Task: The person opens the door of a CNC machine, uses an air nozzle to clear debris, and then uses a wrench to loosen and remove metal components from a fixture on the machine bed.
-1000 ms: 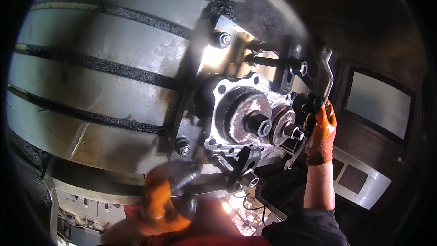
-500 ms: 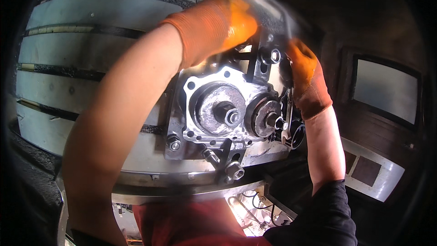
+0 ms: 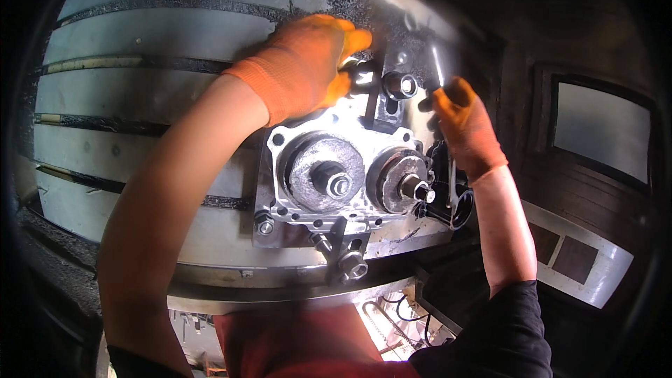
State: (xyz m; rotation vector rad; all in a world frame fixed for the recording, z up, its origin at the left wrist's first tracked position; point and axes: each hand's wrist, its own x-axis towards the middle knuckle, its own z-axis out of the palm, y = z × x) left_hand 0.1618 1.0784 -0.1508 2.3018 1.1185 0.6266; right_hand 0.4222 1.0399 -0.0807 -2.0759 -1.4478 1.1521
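Note:
An orange glove covers my left hand [image 3: 308,63], which reaches over the upper side of a machined metal housing [image 3: 280,199]. Its finger and thumb are spread beside a short stud [image 3: 362,77] left of the upper clamp bar; whether they touch is unclear. My right hand [image 3: 465,126], gloved too, is closed round a thin shiny metal rod-like tool [image 3: 438,68], blurred and pointing up. Between the hands is the clamp's bolt head [image 3: 400,86]. Two round discs, a larger one [image 3: 308,175] and a smaller one [image 3: 392,178], are held in the housing by central nuts.
The housing sits on a slotted metal table [image 3: 126,98] with dark chips in its grooves. A lower clamp bolt [image 3: 353,264] projects toward me. At right are an open-ended wrench [image 3: 453,185], a black ring [image 3: 462,208] and a dark panel with a window [image 3: 602,129].
My left hand has moved left and slightly down, its fingers opening apart. The right hand has shifted slightly down, and the tool's blurred upper part has moved. The whole view has shifted slightly.

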